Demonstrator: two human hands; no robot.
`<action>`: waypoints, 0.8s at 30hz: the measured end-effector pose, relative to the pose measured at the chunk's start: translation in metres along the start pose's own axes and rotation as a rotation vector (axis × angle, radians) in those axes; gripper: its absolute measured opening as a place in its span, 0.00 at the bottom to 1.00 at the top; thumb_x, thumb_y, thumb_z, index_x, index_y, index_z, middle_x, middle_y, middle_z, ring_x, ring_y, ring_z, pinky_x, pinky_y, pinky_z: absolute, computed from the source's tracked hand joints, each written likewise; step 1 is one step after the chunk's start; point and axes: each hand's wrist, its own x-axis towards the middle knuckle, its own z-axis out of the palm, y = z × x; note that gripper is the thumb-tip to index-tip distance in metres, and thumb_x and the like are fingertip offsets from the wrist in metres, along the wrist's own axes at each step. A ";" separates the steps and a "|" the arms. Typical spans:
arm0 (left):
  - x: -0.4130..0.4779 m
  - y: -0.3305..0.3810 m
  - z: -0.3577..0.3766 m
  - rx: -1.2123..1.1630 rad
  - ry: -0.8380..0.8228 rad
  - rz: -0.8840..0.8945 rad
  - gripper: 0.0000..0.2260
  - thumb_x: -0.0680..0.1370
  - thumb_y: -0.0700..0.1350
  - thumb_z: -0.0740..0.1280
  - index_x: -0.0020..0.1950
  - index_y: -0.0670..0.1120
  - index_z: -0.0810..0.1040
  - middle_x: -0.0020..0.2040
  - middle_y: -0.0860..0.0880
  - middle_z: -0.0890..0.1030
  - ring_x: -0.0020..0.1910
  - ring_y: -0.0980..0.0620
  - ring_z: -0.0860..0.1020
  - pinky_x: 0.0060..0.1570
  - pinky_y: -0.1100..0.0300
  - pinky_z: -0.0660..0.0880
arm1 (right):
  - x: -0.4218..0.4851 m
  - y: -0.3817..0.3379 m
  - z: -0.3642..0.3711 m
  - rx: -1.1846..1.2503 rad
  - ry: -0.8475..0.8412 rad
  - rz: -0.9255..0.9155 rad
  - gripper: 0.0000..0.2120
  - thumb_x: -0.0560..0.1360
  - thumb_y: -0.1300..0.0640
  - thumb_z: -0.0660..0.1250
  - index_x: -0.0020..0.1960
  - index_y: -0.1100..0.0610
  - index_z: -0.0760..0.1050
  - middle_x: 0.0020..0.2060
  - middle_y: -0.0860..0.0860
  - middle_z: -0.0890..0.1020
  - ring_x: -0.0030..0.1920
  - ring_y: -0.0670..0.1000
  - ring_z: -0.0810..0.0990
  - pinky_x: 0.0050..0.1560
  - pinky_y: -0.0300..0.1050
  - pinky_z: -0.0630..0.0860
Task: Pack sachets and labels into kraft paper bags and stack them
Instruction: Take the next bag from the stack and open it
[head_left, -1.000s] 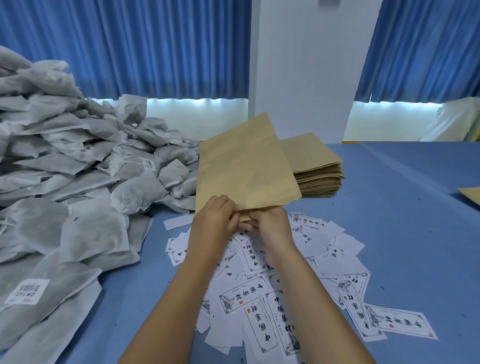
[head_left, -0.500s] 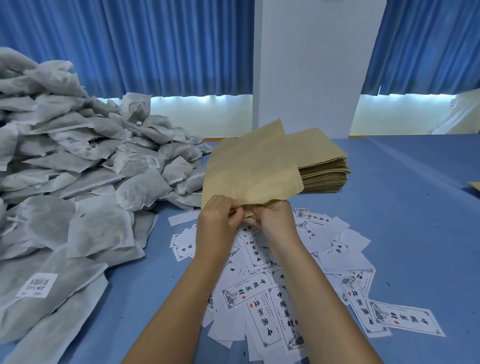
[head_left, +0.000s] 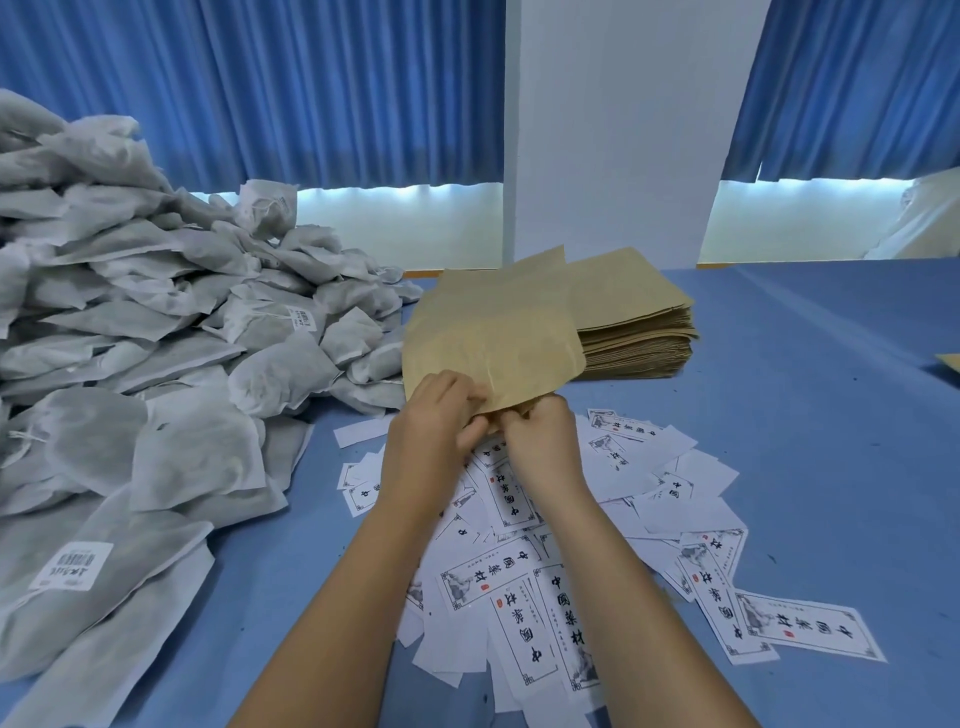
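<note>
Both hands are on the near edge of one bag (head_left: 493, 332). The left hand (head_left: 436, 415) has its fingers curled over the top layer and pinches the paper. The right hand (head_left: 540, 441) pinches the same edge from the other side, its fingertips hidden under the flap. The bag is held off the table (head_left: 810, 426), sloping up toward twelve o'clock.

This looks like the mouth-opening step, with nothing visibly inside yet. The next move calls for peeling the two layers apart and keeping one hand on the mouth while the other goes for the contents.

The supplies are close by:
- The labels (head_left: 519, 587) lie scattered at six o'clock, under the wrists.
- The sachets (head_left: 156, 338) are heaped from eight to ten o'clock.
- The stack (head_left: 639, 322) of flat bags sits at one o'clock, just behind the held one.
</note>
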 end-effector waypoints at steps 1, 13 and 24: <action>-0.001 0.001 0.000 -0.005 0.018 0.007 0.06 0.68 0.34 0.68 0.43 0.39 0.78 0.43 0.47 0.80 0.42 0.47 0.77 0.36 0.49 0.75 | -0.001 -0.001 0.000 -0.017 -0.006 -0.012 0.14 0.74 0.67 0.62 0.32 0.53 0.72 0.31 0.49 0.78 0.33 0.49 0.73 0.27 0.29 0.65; -0.003 0.005 -0.003 -0.121 0.167 -0.175 0.04 0.71 0.35 0.67 0.42 0.41 0.74 0.37 0.49 0.77 0.34 0.51 0.72 0.34 0.58 0.70 | 0.002 -0.002 0.003 0.101 -0.039 0.034 0.06 0.74 0.68 0.63 0.48 0.70 0.74 0.45 0.69 0.79 0.44 0.65 0.78 0.45 0.55 0.78; -0.002 0.002 -0.006 0.247 -0.142 -0.121 0.29 0.69 0.32 0.67 0.68 0.54 0.74 0.57 0.49 0.73 0.35 0.45 0.76 0.29 0.55 0.71 | 0.006 0.002 -0.002 0.319 -0.015 0.125 0.11 0.76 0.67 0.56 0.50 0.66 0.76 0.43 0.65 0.83 0.37 0.62 0.84 0.38 0.51 0.82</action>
